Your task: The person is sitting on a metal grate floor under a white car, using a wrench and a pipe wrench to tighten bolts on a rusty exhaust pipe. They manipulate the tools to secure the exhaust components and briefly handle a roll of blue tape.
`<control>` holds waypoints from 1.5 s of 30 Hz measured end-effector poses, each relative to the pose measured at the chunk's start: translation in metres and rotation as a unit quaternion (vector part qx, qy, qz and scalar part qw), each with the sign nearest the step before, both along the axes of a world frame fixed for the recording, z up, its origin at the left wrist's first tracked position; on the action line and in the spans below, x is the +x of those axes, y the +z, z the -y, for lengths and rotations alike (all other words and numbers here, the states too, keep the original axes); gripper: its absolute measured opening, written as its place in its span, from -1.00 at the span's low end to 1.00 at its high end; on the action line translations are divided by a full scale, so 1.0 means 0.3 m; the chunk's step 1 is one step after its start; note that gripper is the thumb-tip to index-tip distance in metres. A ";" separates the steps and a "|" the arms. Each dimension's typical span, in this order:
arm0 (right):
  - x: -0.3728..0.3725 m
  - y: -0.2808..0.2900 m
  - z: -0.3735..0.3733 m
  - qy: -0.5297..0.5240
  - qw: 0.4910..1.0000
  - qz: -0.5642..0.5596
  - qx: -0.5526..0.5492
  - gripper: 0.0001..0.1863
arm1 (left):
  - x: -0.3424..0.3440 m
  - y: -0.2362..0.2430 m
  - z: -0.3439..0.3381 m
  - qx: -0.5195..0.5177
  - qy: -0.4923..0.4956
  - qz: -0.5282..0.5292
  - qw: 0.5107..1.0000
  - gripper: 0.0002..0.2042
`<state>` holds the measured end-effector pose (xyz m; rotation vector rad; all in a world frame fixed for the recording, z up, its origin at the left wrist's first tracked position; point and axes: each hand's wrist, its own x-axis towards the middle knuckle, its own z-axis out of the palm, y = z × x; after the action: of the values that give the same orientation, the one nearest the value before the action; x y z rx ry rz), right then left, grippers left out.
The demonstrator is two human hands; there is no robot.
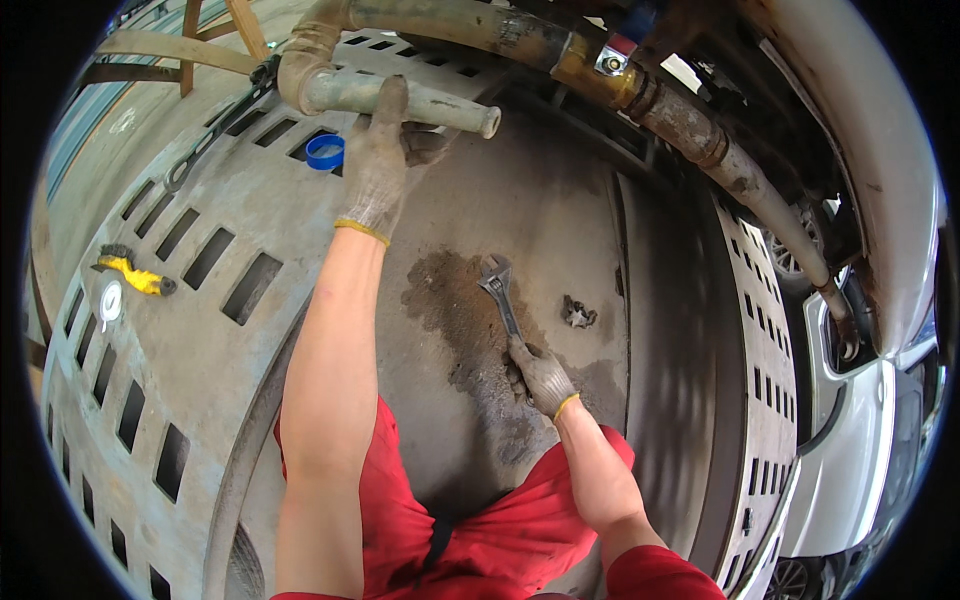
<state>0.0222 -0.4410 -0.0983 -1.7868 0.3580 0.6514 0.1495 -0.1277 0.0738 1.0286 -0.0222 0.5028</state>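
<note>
My left hand (385, 160), in a dirty grey glove, is raised and grips a short pale pipe end (440, 103) that bends off a long rusty exhaust pipe (700, 140) under a vehicle. Lower, over a dark oil stain (465, 330) on the concrete floor, my right hand (540, 375), also gloved, holds the handle of an adjustable wrench (497, 285). The wrench's jaw points up and away from me. Red trousers cover my legs at the bottom edge.
A slotted metal ramp (190, 300) runs along the left, with a blue ring (325, 152), a long wrench (215, 135), a yellow-handled tool (135, 275) and a white round object (110, 300) on it. A small metal part (578, 313) lies on the floor. A white car (860, 440) stands at right.
</note>
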 end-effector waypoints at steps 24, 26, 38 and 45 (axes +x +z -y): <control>0.010 0.033 -0.023 -0.014 0.999 0.022 0.022 -0.31 | 0.120 -0.188 -0.043 0.053 0.028 0.002 0.998 -0.29; 0.012 0.041 -0.038 -0.001 1.000 0.010 0.012 -0.32 | 0.111 -0.157 -0.026 0.017 0.029 -0.003 0.999 -0.26; 0.029 -0.007 -0.007 0.024 1.000 -0.004 -0.006 -0.31 | 0.099 -0.138 0.026 0.085 0.068 -0.009 0.994 -0.26; 0.028 -0.094 -0.020 0.095 0.986 0.136 -0.030 -0.37 | 0.129 -0.199 -0.004 0.615 0.390 0.090 0.680 -0.24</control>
<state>0.0305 -0.4348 -0.1264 -1.9536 0.0204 0.5224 0.1882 -0.1266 0.0140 2.3480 -0.1115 1.4897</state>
